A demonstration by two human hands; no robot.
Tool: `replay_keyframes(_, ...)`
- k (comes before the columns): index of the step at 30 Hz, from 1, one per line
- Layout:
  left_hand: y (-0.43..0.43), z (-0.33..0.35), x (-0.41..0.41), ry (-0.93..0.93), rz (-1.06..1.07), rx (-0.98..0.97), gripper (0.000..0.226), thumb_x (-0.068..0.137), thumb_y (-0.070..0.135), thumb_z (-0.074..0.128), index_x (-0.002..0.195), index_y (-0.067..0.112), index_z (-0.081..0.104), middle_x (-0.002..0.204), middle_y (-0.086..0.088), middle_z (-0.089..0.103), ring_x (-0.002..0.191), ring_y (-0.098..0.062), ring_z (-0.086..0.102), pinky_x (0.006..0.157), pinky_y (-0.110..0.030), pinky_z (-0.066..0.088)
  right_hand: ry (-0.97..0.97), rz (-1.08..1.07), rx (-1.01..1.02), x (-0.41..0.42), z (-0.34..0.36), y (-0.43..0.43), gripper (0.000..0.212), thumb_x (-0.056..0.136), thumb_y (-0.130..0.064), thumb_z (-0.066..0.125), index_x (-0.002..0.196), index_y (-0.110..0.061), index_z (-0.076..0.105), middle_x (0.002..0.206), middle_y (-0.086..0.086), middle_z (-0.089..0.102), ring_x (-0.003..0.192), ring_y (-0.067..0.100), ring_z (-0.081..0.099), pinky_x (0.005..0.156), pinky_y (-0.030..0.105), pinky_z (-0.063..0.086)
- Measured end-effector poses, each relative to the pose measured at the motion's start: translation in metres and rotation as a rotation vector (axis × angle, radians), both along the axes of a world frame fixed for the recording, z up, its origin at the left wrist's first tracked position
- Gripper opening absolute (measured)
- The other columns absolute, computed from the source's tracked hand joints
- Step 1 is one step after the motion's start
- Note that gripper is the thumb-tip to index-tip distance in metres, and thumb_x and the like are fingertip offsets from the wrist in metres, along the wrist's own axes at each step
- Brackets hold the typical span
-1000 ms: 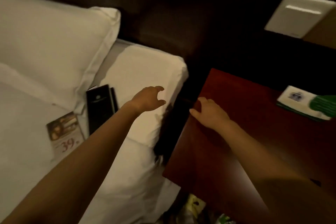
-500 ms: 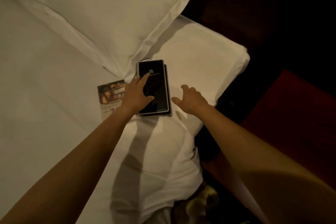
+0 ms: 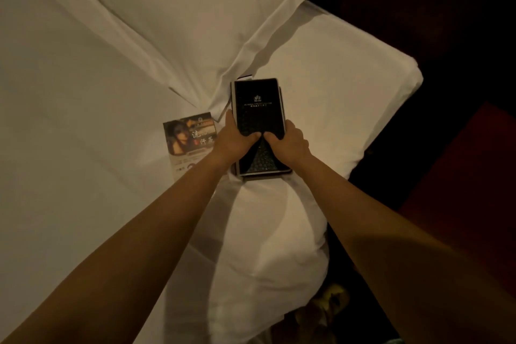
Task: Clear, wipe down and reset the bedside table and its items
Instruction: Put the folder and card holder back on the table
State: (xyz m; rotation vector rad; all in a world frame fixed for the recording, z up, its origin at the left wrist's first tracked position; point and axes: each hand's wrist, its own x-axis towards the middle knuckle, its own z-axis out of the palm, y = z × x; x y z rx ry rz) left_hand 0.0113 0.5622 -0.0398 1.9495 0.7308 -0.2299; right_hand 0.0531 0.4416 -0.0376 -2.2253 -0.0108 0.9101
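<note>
A black textured folder with a small crest on its cover lies on the white bed, on top of at least one other dark flat item whose edges show beneath it. My left hand grips the folder's left edge and my right hand grips its right edge, thumbs meeting on the cover. A printed leaflet lies flat on the sheet just left of my left hand. The red-brown bedside table shows only as a dim corner at the right.
A large white pillow lies at the top, its corner touching the folder's far end. The white duvet ends at the mattress edge on the right. A dark gap separates bed and table, with some pale objects on the floor.
My view swung left from the bedside table to the bed. Both hands moved from near the table's edge to the black folder and closed on its two sides.
</note>
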Motion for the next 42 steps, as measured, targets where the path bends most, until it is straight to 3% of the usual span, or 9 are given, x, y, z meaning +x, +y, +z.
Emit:
replay_keyframes(5, -0.013, -0.001, 0.001, -0.087, 0.161, -0.199, 0.062, 0.083, 0.008, 0.065, 0.135, 0.015, 0.033, 0.126, -0.01, 0.056, 0.109, -0.017, 0.056, 0.084, -0.026, 0.043, 0.07, -0.071, 0.047, 0.003, 0.003, 0.005, 0.052, 0.093, -0.03, 0.042, 0.141, -0.013, 0.031, 0.139, 0.019, 0.044, 0.125, 0.041, 0.043, 0.108, 0.049, 0.035)
replay_keyframes(10, -0.023, 0.004, -0.002, -0.154, 0.157, -0.189, 0.063, 0.08, 0.005, 0.067, 0.133, 0.019, 0.036, 0.122, -0.005, 0.058, 0.11, -0.02, 0.057, 0.088, -0.029, 0.045, 0.069, -0.15, 0.098, -0.002, 0.012, -0.003, 0.047, 0.093, -0.025, 0.041, 0.137, -0.009, 0.035, 0.136, 0.019, 0.046, 0.122, 0.04, 0.045, 0.105, 0.049, 0.038)
replay_keyframes(13, -0.039, 0.015, 0.005, -0.209, 0.09, -0.132, 0.064, 0.081, 0.006, 0.066, 0.134, 0.024, 0.036, 0.116, 0.006, 0.055, 0.105, -0.011, 0.055, 0.078, -0.013, 0.042, 0.031, -0.239, 0.135, -0.003, 0.02, -0.019, 0.044, 0.093, -0.023, 0.042, 0.134, -0.008, 0.037, 0.133, 0.018, 0.048, 0.121, 0.039, 0.046, 0.105, 0.049, 0.038)
replay_keyframes(16, -0.066, 0.029, 0.019, -0.263, 0.002, -0.1, 0.061, 0.08, 0.005, 0.066, 0.132, 0.024, 0.039, 0.115, 0.005, 0.057, 0.101, -0.007, 0.055, 0.069, -0.004, 0.041, -0.007, -0.336, 0.151, 0.004, 0.032, -0.047, 0.046, 0.093, -0.023, 0.041, 0.137, -0.01, 0.036, 0.133, 0.018, 0.048, 0.121, 0.039, 0.045, 0.104, 0.05, 0.039)
replay_keyframes(25, -0.209, 0.048, 0.044, -0.261, -0.254, -0.238, 0.066, 0.079, 0.0, 0.064, 0.136, 0.02, 0.037, 0.124, -0.003, 0.059, 0.11, -0.014, 0.058, 0.09, -0.025, 0.048, -0.088, -0.627, 0.057, 0.0, 0.055, -0.19, 0.05, 0.095, -0.026, 0.04, 0.143, -0.016, 0.03, 0.144, 0.015, 0.037, 0.127, 0.036, 0.039, 0.106, 0.049, 0.038)
replay_keyframes(32, -0.32, 0.036, 0.029, -0.124, -0.427, -0.285, 0.076, 0.079, 0.001, 0.066, 0.141, 0.024, 0.029, 0.12, 0.006, 0.056, 0.112, -0.012, 0.056, 0.083, -0.017, 0.045, -0.031, -0.792, -0.037, -0.035, 0.049, -0.3, 0.049, 0.096, -0.024, 0.036, 0.143, -0.01, 0.029, 0.145, 0.017, 0.035, 0.13, 0.039, 0.035, 0.107, 0.051, 0.036)
replay_keyframes(34, -0.333, 0.031, 0.024, -0.093, -0.446, -0.27, 0.078, 0.079, 0.0, 0.065, 0.143, 0.025, 0.027, 0.119, 0.004, 0.056, 0.114, -0.015, 0.056, 0.081, -0.016, 0.043, -0.001, -0.818, -0.033, -0.042, 0.044, -0.313, 0.051, 0.097, -0.028, 0.035, 0.144, -0.01, 0.026, 0.148, 0.017, 0.032, 0.133, 0.039, 0.031, 0.11, 0.05, 0.033)
replay_keyframes(38, -0.352, 0.022, 0.012, 0.004, -0.487, -0.238, 0.087, 0.081, 0.001, 0.064, 0.148, 0.026, 0.016, 0.13, 0.002, 0.052, 0.123, -0.018, 0.051, 0.092, -0.024, 0.041, 0.073, -0.838, -0.029, -0.058, 0.033, -0.331, 0.058, 0.098, -0.032, 0.032, 0.15, -0.015, 0.01, 0.155, 0.013, 0.02, 0.138, 0.037, 0.019, 0.111, 0.046, 0.026)
replay_keyframes(42, -0.342, 0.019, 0.005, 0.072, -0.552, -0.199, 0.091, 0.082, 0.001, 0.065, 0.15, 0.022, 0.009, 0.147, -0.005, 0.041, 0.133, -0.018, 0.042, 0.105, -0.027, 0.036, 0.127, -0.805, -0.007, -0.07, 0.022, -0.326, 0.06, 0.099, -0.031, 0.031, 0.149, -0.013, 0.006, 0.156, 0.012, 0.016, 0.139, 0.036, 0.017, 0.112, 0.045, 0.024)
